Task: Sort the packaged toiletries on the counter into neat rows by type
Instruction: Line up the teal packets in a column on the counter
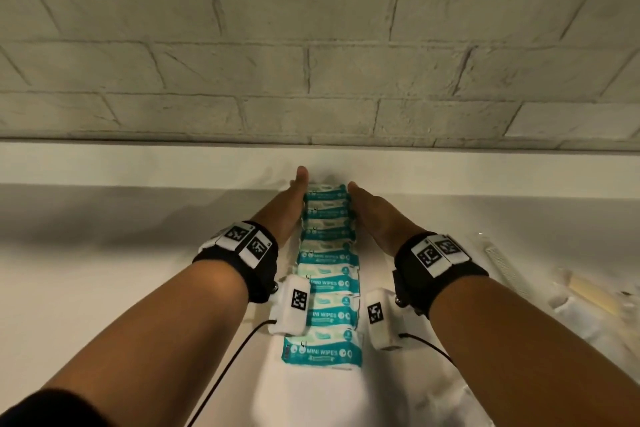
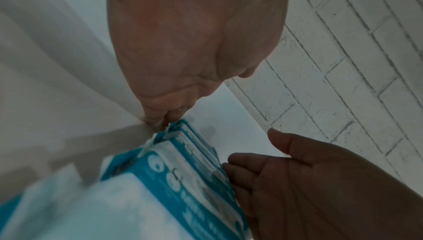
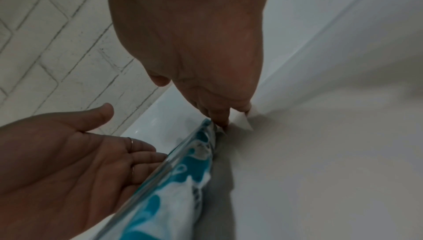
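Where counter (image 1: 104,253) meets wall, wipes row (image 1: 327,253) between left hand (image 1: 289,208), right hand (image 1: 375,215).

A white counter (image 1: 104,270) runs along the foot of a brick wall (image 1: 311,45). On it a single row of teal wipe packs (image 1: 327,274) runs out from the wall, overlapping. Right of the row lie clear-wrapped packets (image 1: 588,298), one holding a comb (image 1: 505,263).
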